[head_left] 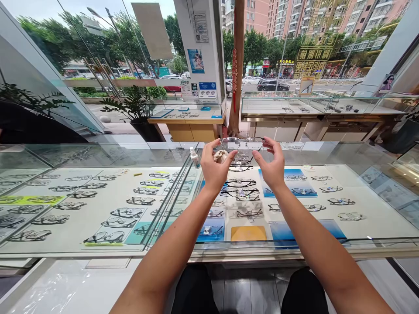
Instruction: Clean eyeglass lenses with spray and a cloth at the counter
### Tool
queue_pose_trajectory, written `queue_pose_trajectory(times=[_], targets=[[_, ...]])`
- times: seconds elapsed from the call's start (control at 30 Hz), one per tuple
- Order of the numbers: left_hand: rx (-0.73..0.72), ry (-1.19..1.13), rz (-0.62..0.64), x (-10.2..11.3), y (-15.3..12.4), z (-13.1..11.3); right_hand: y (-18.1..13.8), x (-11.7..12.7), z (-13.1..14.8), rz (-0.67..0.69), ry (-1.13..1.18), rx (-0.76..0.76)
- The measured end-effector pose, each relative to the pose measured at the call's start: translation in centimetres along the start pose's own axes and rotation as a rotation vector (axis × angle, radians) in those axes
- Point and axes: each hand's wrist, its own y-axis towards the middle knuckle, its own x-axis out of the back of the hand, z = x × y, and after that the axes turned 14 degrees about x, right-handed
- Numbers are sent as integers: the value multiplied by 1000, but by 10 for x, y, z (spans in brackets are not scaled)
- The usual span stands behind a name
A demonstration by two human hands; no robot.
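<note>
A pair of eyeglasses (242,140) with a thin dark frame and clear lenses is held up above the glass counter, between both hands. My left hand (214,170) grips its left side, fingers closed around the edge. A crumpled pale cloth (220,156) is also tucked in that hand. On the other side, my right hand (271,163) pinches the right end of the frame between thumb and fingers. A small white spray bottle (194,157) stands on the counter just left of my left hand.
Below me runs a glass display counter (98,252) with several rows of spectacles under its top. Beyond it stand a wooden-based showcase (190,131), a brown post (236,65), a potted plant (132,109) and another glass showcase (271,107) by the windows.
</note>
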Motion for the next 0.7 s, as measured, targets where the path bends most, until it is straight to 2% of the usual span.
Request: queue_pose_trajectory(times=[0.7], targets=[[41, -10, 16, 1, 1, 1, 2, 3, 3, -1, 21, 29]])
